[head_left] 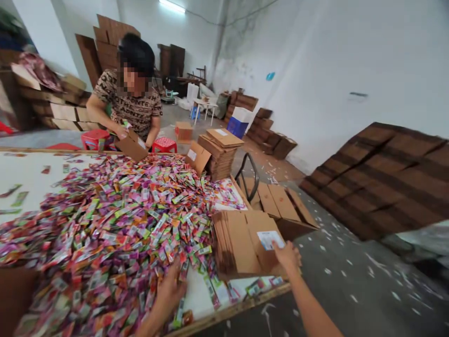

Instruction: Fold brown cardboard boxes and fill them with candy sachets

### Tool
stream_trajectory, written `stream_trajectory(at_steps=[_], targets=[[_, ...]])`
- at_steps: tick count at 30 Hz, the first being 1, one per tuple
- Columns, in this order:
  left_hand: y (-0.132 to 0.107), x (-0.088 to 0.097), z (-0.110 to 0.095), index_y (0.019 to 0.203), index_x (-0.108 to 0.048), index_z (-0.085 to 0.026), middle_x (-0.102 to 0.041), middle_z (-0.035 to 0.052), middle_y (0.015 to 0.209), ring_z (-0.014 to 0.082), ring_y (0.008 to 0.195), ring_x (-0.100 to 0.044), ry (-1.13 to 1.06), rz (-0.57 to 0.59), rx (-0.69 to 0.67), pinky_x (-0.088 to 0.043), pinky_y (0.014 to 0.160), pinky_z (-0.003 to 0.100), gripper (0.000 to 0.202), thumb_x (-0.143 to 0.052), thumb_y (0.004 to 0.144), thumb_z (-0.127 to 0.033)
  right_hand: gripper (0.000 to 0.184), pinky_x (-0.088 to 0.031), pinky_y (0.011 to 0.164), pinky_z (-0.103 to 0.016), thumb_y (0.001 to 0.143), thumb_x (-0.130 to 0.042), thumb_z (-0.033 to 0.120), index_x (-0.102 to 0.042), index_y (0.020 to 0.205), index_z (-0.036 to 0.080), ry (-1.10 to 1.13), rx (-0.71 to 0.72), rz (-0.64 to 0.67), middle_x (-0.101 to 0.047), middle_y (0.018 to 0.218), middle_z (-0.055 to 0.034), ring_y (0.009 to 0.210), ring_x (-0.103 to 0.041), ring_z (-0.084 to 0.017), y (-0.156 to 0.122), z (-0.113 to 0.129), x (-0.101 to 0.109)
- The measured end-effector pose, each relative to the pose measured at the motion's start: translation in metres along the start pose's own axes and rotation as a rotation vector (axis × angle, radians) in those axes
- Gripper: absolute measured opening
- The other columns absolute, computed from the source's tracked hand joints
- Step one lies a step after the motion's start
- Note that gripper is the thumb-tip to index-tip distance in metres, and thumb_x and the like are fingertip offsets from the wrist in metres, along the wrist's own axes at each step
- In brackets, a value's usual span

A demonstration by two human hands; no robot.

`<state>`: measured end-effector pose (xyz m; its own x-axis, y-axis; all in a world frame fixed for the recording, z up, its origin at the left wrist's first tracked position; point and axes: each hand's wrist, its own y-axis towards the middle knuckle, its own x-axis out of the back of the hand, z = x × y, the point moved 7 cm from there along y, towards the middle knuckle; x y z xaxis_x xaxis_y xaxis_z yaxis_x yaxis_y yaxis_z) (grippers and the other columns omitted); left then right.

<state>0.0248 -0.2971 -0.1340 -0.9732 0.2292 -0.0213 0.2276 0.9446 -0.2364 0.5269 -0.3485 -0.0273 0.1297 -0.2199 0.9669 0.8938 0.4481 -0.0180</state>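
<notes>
Grasping the carton stack (242,243) at its near corner is your right hand (287,256); your left hand (170,291) lies on the sachets (105,224), its grip impossible to tell.

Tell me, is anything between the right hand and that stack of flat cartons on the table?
Nothing visible. The right hand touches the stack of flat cartons, by its white label; the left hand is in the sachets.
</notes>
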Motion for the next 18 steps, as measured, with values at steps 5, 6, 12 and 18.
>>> stream_trajectory(at_steps=[5,6,12,18], targets=[[0.024,-0.216,-0.031,0.153,-0.02,-0.003,-0.01,0.0219,0.163,0.0319,0.152,-0.007,0.212,0.536,0.069,-0.006,0.124,0.042,0.112,-0.071,0.064,-0.048,0.065,-0.048,0.087,-0.051,0.078,-0.062,0.054,-0.066,0.115,0.001,-0.012,-0.052,0.211,-0.063,0.116,-0.0337,0.113,-0.06,-0.045,0.052,-0.039,-0.026],[0.025,-0.233,-0.033,0.153,-0.016,-0.003,-0.006,0.0216,0.164,0.0317,0.152,-0.003,0.22,0.551,0.105,-0.004,0.124,0.041,0.117,-0.073,0.062,-0.049,0.063,-0.048,0.087,-0.051,0.078,-0.062,0.054,-0.067,0.115,0.003,-0.009,-0.053,0.226,-0.063,0.117,-0.0327,0.114,-0.06,-0.045,0.055,-0.042,-0.027],[0.015,-0.209,-0.06,0.133,-0.048,-0.017,-0.045,0.0187,0.15,0.0361,0.143,-0.035,-0.28,0.208,0.162,-0.028,0.119,0.047,0.092,-0.079,0.057,-0.059,0.071,-0.051,0.085,-0.045,0.074,-0.059,0.063,-0.063,0.114,0.005,0.586,-0.026,0.06,-0.069,0.109,-0.0251,0.099,-0.066,-0.038,0.037,-0.062,0.02],[-0.012,-0.04,-0.116,0.123,-0.05,-0.023,-0.067,0.0109,0.121,0.0275,0.109,-0.065,-0.454,-0.449,0.045,-0.052,0.093,0.039,0.069,-0.073,0.07,-0.063,0.067,-0.052,0.089,-0.038,0.057,-0.071,0.074,-0.069,0.095,0.019,0.947,0.284,0.451,-0.074,0.1,-0.0103,0.101,-0.066,-0.033,-0.092,0.011,-0.006]])
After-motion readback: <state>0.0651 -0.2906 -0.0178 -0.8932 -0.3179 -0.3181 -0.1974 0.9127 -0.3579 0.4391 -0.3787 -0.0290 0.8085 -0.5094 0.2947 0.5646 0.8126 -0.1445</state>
